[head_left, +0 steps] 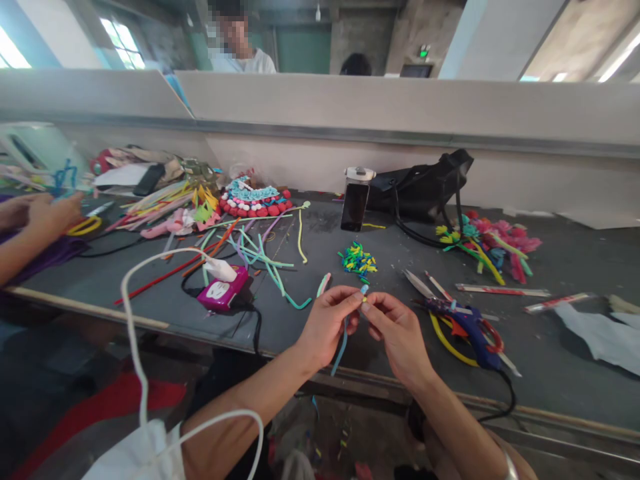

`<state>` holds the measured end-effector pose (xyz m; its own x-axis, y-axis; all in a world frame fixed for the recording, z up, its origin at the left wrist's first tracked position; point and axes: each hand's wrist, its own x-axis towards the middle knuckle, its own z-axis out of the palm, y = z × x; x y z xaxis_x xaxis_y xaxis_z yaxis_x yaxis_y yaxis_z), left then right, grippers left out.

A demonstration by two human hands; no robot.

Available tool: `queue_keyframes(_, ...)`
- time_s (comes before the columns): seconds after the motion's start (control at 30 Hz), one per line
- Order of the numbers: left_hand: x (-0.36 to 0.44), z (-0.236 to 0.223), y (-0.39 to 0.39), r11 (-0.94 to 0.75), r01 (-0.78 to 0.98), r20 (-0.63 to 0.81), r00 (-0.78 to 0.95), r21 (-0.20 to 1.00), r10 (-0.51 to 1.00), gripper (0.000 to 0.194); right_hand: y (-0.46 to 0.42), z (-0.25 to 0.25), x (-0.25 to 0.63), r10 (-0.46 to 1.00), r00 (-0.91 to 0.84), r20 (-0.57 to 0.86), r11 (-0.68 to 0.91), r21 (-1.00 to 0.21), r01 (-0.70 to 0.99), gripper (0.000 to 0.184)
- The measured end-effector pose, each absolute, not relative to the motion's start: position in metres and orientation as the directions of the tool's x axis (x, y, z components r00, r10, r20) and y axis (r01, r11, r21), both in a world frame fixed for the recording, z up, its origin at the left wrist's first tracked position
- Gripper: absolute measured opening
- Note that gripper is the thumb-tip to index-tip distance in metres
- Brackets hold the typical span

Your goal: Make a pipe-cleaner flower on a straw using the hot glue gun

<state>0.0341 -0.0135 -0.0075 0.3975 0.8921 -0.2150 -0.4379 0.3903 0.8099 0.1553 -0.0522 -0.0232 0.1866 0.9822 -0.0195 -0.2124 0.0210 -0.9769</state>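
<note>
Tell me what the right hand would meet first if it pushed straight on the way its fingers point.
Most likely the left hand: its fingertips lie just ahead of those of the right hand, near the blue strip's upper end. Whether they already touch is unclear.

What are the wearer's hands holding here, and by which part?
The left hand pinches a blue pipe cleaner near its upper end, tail hanging below. The right hand meets it there, at a tiny yellow piece; its exact grip is hidden.
</note>
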Motion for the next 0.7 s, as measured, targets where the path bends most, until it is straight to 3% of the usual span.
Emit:
queue_keyframes(0.3,0.038,-0.009,-0.015,0.382,-0.428,-0.24,0.348,0.819,0.906,0.032,-0.055,-0.028,0.158,0.947,0.297,0.124,0.083,-0.986,0.147,0.027)
queue_keyframes(0.7,0.037,-0.012,-0.013,0.403,-0.424,-0.259,0.357,0.811,0.897,0.032,-0.054,-0.034,0.163,0.942,0.305,0.136,0.085,-0.981,0.175,0.028)
